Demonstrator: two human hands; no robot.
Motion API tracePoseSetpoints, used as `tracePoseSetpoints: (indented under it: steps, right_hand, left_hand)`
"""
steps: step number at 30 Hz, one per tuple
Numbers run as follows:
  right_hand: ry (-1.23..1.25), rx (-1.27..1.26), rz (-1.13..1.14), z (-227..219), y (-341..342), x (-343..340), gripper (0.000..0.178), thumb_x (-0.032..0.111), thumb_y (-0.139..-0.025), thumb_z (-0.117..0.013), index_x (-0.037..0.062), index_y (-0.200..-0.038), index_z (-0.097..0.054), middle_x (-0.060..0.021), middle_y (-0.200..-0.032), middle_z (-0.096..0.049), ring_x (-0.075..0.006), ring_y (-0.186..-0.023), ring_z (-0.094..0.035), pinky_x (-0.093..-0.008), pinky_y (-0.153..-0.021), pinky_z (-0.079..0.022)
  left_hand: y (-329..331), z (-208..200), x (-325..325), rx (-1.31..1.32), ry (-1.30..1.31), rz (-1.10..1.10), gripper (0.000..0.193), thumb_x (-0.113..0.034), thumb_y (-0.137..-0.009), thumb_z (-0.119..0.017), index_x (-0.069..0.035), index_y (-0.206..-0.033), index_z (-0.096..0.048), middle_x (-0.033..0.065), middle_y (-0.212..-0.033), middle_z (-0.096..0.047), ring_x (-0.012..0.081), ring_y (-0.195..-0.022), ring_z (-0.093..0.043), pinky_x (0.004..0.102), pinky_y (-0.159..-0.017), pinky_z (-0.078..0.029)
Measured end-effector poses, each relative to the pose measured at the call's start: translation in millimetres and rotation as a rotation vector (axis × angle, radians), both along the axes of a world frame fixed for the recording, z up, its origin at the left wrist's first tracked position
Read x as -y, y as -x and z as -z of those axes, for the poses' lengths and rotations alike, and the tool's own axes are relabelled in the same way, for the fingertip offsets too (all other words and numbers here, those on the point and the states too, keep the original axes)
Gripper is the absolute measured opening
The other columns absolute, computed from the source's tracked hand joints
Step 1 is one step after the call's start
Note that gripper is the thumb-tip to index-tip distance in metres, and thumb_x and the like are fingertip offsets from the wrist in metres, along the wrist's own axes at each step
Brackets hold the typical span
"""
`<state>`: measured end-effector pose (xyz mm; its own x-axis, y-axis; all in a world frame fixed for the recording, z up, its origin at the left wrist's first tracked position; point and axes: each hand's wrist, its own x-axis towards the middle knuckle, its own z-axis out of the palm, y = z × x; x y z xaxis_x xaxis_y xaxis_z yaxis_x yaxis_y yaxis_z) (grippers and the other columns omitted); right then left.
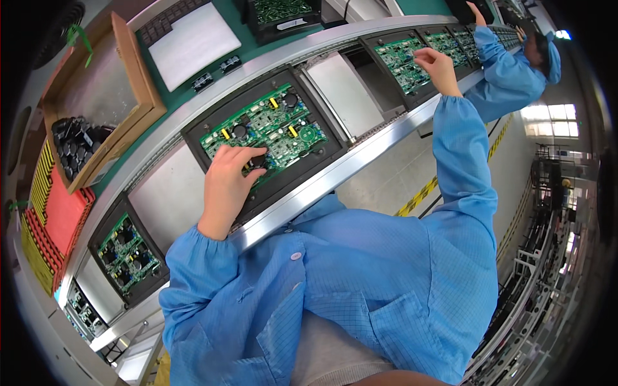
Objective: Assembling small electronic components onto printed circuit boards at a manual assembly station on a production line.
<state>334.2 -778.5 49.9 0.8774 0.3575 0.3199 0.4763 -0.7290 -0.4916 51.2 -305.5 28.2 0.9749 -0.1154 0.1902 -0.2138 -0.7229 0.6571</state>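
Observation:
My left hand is over the near left part of a green circuit board panel in a black tray. Its thumb and forefinger close around a black round component, partly hidden by the fingers. Other black round components stand on this panel, beside yellow parts and a green ring-shaped spot. Out to the right, my right hand is raised with thumb and fingertips pinched together, at the edge of another green circuit board. Whatever is in that pinch is too small to make out.
The trays sit along a metal-railed conveyor. Beyond it are a cardboard box of black components, a white foam sheet, two loose black parts and a black bin. A co-worker in blue reaches over the line at right.

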Motion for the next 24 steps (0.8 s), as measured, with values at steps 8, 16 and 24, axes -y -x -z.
tracePoseSetpoints:
  steps: [8, 16, 24]
  right_hand:
    - [0.073, -0.104, 0.244, 34.5, 7.6, 39.1, 0.015, 0.011, -0.085, -0.076, 0.0048, -0.098, -0.077, -0.0094, -0.091, -0.076, -0.0179, -0.08, -0.072, -0.0291, -0.073, -0.055]
    - [0.161, -0.1, 0.296, 47.1, -4.8, 31.7, 0.017, 0.01, -0.087, -0.073, 0.0075, -0.103, -0.075, -0.0064, -0.093, -0.077, -0.0167, -0.084, -0.073, -0.0287, -0.075, -0.056]
    - [0.199, -0.129, 0.321, 47.1, -5.4, 34.0, 0.018, 0.012, -0.085, -0.075, 0.0078, -0.103, -0.073, -0.0056, -0.092, -0.076, -0.0178, -0.083, -0.073, -0.0302, -0.076, -0.056]
  left_hand:
    - [2.0, -5.7, 14.7, 0.019, -0.088, -0.092, 0.037, -0.009, -0.07, -0.083, -0.012, -0.105, -0.073, 0.0032, -0.097, -0.07, 0.0248, -0.093, -0.061, 0.0363, -0.08, -0.053]
    - [4.7, -6.9, 24.9, 0.071, -0.175, -0.121, 0.037, -0.007, -0.07, -0.082, -0.012, -0.105, -0.072, 0.0021, -0.098, -0.07, 0.0242, -0.093, -0.061, 0.0354, -0.08, -0.052]
    - [4.4, -12.8, 23.8, -0.012, -0.191, -0.11, 0.034, -0.005, -0.069, -0.082, -0.011, -0.102, -0.072, 0.0027, -0.094, -0.07, 0.0245, -0.092, -0.061, 0.0358, -0.081, -0.052]
